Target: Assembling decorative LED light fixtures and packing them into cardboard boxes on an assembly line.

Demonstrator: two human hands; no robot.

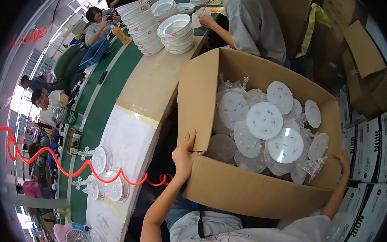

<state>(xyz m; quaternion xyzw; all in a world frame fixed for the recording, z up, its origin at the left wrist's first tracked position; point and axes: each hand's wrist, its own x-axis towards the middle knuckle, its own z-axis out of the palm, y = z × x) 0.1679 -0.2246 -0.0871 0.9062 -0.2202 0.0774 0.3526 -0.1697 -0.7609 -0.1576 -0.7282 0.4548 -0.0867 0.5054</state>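
A large open cardboard box (pixel 260 194) is in front of me, slightly tilted. My left hand (pixel 183 158) grips its near left corner, with the thumb up against the raised flap. At the right side, my right hand (pixel 342 162) has its fingers curled over the box's edge. Inside lie many round white discs (pixel 264 121) with small dark dots, heaped together with transparent plastic pieces (pixel 312 166). The lower layers of the heap are hidden.
To the left runs a workbench (pixel 128 130) with transparent cross-topped parts (pixel 101 159) and stacks of white round trays (pixel 176 31). A red coiled hose (pixel 68 174) hangs across. A co-worker in grey (pixel 252 22) is beyond the box. Printed cartons (pixel 373 149) stand at right.
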